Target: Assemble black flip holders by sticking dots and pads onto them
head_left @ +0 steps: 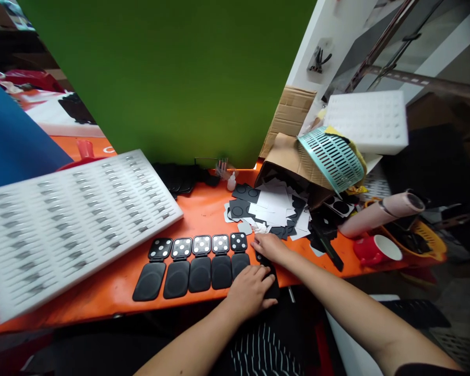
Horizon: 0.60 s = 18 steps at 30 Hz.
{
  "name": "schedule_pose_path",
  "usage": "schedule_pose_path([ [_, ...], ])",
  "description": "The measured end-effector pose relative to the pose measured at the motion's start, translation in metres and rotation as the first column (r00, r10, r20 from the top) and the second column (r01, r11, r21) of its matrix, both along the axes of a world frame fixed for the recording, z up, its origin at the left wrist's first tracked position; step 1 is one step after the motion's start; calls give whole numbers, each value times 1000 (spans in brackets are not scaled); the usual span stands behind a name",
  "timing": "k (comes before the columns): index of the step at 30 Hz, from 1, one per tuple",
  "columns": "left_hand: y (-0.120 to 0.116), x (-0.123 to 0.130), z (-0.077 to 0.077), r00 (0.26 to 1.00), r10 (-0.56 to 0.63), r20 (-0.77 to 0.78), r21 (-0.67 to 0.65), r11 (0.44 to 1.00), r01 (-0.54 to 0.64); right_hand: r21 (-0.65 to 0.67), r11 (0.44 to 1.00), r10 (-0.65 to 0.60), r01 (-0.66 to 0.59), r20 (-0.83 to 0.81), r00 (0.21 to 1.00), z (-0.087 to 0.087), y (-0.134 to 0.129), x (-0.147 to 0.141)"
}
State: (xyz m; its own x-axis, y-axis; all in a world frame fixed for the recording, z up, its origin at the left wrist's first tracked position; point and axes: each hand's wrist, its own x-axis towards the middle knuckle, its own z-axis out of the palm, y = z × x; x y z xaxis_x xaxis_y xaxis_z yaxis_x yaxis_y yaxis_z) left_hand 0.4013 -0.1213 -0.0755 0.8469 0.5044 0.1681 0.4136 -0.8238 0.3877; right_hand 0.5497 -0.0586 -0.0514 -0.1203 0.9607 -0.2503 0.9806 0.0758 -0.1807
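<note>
A row of black hinged cases point(200, 272) lies opened out on the orange table, with dotted upper flaps point(201, 244) and plain lower flaps marked by a round outline. My left hand point(250, 292) rests on the lower flap of the rightmost case point(273, 286), fingers spread and thumb toward the table's front edge. Bent over the upper part of that same case is my right hand point(271, 247), its fingers close together near the top edge. Both hands hide most of this case. Its neighbour's lower flap point(239, 262) is just left of my left hand.
A large white slotted foam tray point(82, 224) lies at left. Behind my right hand are paper and black card scraps point(274, 203), a cardboard box point(285, 156) and a teal basket point(332, 156). A pink flask point(379, 214) and red mug point(376, 250) stand right. A green panel point(172, 78) rises behind.
</note>
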Motion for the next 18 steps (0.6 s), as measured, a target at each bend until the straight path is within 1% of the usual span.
schedule_pose_path([
  [2,0,0,0,1000,-4,-5,2,1000,4,-10,1000,12,-13,-76,997,-3,-2,3],
  [3,0,0,1,1000,-1,-4,1,1000,1,-28,1000,4,-8,-148,989,-5,-4,5],
  [4,0,-1,1,1000,3,-3,-1,1000,-3,-63,998,-24,9,-242,970,-7,-5,8],
  [5,0,-1,1,1000,7,0,-3,1000,-7,-110,993,-86,50,-351,932,-8,-6,11],
  [6,0,-1,1,1000,11,4,-6,1000,-11,-166,980,-179,115,-457,871,-10,-7,15],
  [7,0,-1,1,1000,12,7,-9,1000,-12,-225,955,-286,192,-545,788,-10,-8,18],
  [9,0,-1,1,1000,10,14,-15,1000,-10,-308,889,-457,340,-637,620,-11,-9,25],
  [10,0,-1,1,1000,8,17,-17,1000,-8,-314,862,-501,398,-651,571,-11,-10,27],
  [11,0,0,1,1000,8,18,-18,1000,-8,-296,848,-516,439,-647,561,-11,-11,28],
  [12,0,0,1,1000,9,18,-18,1000,-9,-252,851,-506,460,-625,594,-11,-12,29],
  [13,0,0,1,1000,10,17,-18,1000,-10,-179,865,-477,468,-580,660,-11,-14,28],
  [14,0,0,2,1000,12,15,-18,1000,-11,-90,884,-437,459,-506,744,-11,-15,27],
  [16,0,0,2,1000,13,13,-19,1000,-13,78,924,-342,376,-277,898,-11,-19,22],
  [17,0,0,3,1000,13,14,-20,1000,-13,129,940,-295,315,-150,944,-11,-20,19],
  [18,0,-1,3,1000,13,15,-20,1000,-13,155,954,-255,258,-37,966,-10,-21,17],
])
